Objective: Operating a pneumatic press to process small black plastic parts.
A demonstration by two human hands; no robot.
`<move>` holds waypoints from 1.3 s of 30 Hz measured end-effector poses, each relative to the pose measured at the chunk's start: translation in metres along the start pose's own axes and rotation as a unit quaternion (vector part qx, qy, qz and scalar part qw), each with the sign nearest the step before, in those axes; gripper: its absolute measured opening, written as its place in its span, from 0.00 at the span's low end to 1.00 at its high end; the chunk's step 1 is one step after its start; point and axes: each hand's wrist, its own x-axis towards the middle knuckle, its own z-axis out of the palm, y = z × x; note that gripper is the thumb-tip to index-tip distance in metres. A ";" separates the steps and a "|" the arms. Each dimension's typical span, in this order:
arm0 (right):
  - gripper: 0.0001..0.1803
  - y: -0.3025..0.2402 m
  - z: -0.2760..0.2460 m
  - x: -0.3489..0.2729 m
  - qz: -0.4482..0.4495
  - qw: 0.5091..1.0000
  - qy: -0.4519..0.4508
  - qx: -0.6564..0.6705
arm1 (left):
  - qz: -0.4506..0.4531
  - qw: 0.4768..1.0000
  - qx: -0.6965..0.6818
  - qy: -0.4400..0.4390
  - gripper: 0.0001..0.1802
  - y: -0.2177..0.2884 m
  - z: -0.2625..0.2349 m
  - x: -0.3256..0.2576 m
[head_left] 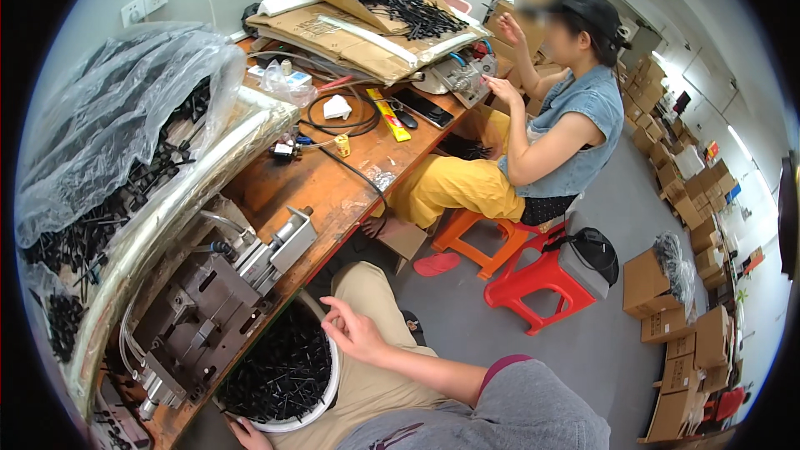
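Note:
My right hand (352, 332) is raised just past the right rim of a white bucket (331, 383), over my thigh. Its fingers are apart, and I see nothing in them. Many small black plastic parts (279, 367) fill the bucket, which stands close against my legs under the table edge. Low in the view, my left hand (252, 436) is beside the near side of the bucket. Its visible fingers look stretched out, and the rest is cut off. A metal jig with pneumatic cylinders (200, 317) is on the table beyond the bucket.
Black parts under clear plastic sheeting (125, 108) lie left of the wooden table (267, 187). Cables, a yellow packet (389, 115) and a phone (423, 107) lie farther back. A co-worker (558, 125) sits at the far end. A red stool (533, 292) and cardboard boxes (650, 283) stand right.

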 end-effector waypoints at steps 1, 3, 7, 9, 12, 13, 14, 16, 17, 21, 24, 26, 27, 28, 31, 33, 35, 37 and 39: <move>0.24 0.006 -0.002 0.000 0.001 1.000 0.009 0.000 | 0.013 1.000 -0.010 0.016 0.26 -0.003 0.002 0.000; 0.24 0.025 -0.001 0.002 0.022 0.999 0.029 0.025 | 0.038 0.998 -0.030 0.048 0.27 -0.008 0.008 -0.001; 0.23 0.060 0.004 0.010 0.103 0.986 0.063 0.119 | 0.047 0.995 -0.008 0.083 0.25 -0.003 0.012 -0.003; 0.22 0.060 0.003 0.015 0.142 0.972 0.068 0.177 | 0.020 0.997 -0.018 0.069 0.25 -0.008 0.013 0.000; 0.21 0.062 0.009 0.012 0.137 0.972 0.055 0.181 | 0.002 0.999 -0.018 0.045 0.25 -0.004 0.009 -0.002; 0.21 0.063 0.011 0.009 0.131 0.974 0.051 0.178 | 0.001 0.999 -0.015 0.036 0.25 0.002 0.008 -0.003; 0.21 0.063 0.012 0.007 0.131 0.976 0.047 0.168 | 0.023 0.998 -0.014 0.051 0.25 0.006 0.009 -0.005; 0.21 0.061 0.017 0.002 0.132 0.978 0.036 0.154 | 0.066 0.994 -0.005 0.085 0.24 0.012 0.005 -0.009; 0.21 0.060 0.014 0.000 0.133 0.979 0.041 0.151 | 0.046 0.997 -0.019 0.067 0.25 0.022 0.006 -0.012; 0.21 0.052 0.010 -0.002 0.136 0.976 0.046 0.163 | -0.008 0.998 -0.046 0.033 0.28 0.015 0.006 -0.010; 0.21 0.055 0.007 -0.006 0.135 0.978 0.035 0.153 | 0.035 0.997 -0.026 0.067 0.28 0.026 0.008 -0.015; 0.20 0.060 0.009 -0.008 0.131 0.982 0.025 0.135 | 0.012 0.998 -0.046 0.052 0.28 0.031 0.004 -0.015; 0.20 0.061 0.011 -0.009 0.128 0.983 0.020 0.126 | 0.000 0.997 -0.058 0.045 0.28 0.033 0.003 -0.016; 0.20 0.062 0.012 -0.010 0.125 0.985 0.016 0.117 | 0.008 0.997 -0.055 0.047 0.28 0.031 0.004 -0.017; 0.19 0.062 0.013 -0.010 0.119 0.987 0.010 0.110 | -0.015 0.999 -0.034 0.032 0.28 0.041 -0.001 -0.018; 0.17 0.064 0.013 -0.009 0.126 0.984 0.011 0.125 | -0.094 0.996 -0.006 -0.006 0.27 0.056 -0.007 -0.019; 0.16 0.067 0.014 -0.010 0.129 0.983 0.008 0.133 | -0.051 0.998 -0.027 0.027 0.27 0.029 0.004 -0.016; 0.15 0.069 0.015 -0.011 0.133 0.983 0.002 0.130 | -0.014 0.997 -0.044 0.058 0.26 0.023 0.008 -0.015; 0.14 0.069 0.014 -0.010 0.147 0.982 -0.014 0.116 | 0.017 0.995 -0.053 0.088 0.24 0.022 0.009 -0.017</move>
